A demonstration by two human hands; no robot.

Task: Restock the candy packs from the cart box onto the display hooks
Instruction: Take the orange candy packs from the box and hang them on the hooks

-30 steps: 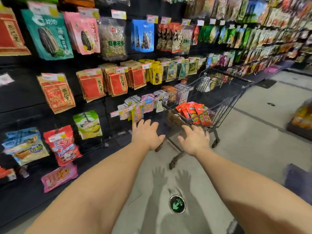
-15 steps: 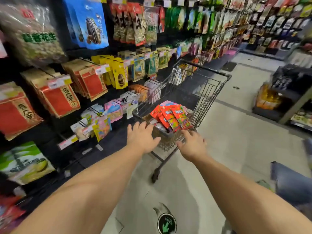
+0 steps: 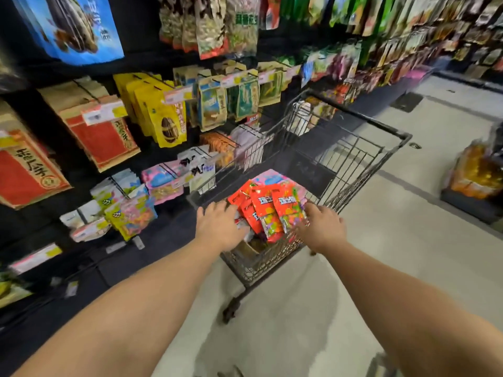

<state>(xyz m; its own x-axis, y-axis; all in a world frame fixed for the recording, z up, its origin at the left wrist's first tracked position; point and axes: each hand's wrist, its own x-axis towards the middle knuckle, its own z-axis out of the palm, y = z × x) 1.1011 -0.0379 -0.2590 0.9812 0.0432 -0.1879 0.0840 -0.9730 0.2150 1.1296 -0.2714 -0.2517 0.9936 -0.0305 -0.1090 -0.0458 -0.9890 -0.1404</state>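
Note:
Several red candy packs (image 3: 268, 206) stand upright in a cardboard box (image 3: 246, 250) at the near end of a wire shopping cart (image 3: 353, 153). My left hand (image 3: 217, 227) reaches over the cart's near rim, fingers spread, at the left side of the packs. On their right side is my right hand (image 3: 319, 227), its fingertips touching the rightmost pack. Neither hand grips anything that I can see. Display hooks with hanging snack packs (image 3: 130, 213) fill the black wall to the left of the cart.
Rows of hanging snack bags (image 3: 212, 104) run along the left wall down the aisle. A low display of yellow goods (image 3: 476, 175) stands at the right. The pale floor (image 3: 299, 308) lies between them.
I have come closer to the cart. Both hands moved forward from short of the cart to either side of the red packs in the box.

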